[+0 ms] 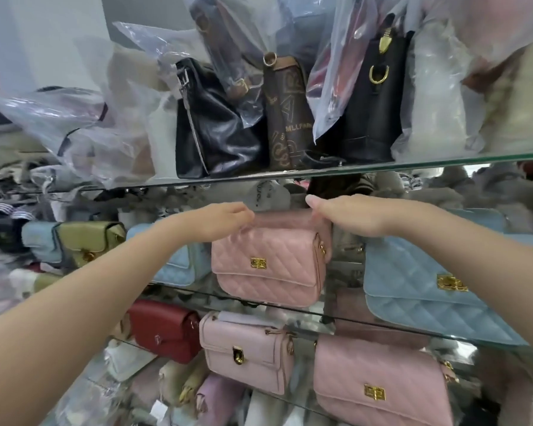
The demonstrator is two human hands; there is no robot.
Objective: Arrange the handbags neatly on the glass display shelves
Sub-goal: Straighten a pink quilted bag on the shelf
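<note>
left hand [219, 221] and right hand [351, 218] gripped pink quilted gold-clasp handbag [268, 265] by top corners, fingers curled, upright on glass shelf [382, 325].

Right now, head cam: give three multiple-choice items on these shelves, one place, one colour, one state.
1. The red bag sits: A top level; B one level below the pink quilted bag; C right of it.
2. Bag just right of the pink one: A blue; B green; C black.
3. The pink bag is held by: A one hand; B no hand; C two hands.
Key: 1 B, it lies one level down. 2 A, blue quilted bag beside it. 3 C, left hand and right hand grip its top.
</note>
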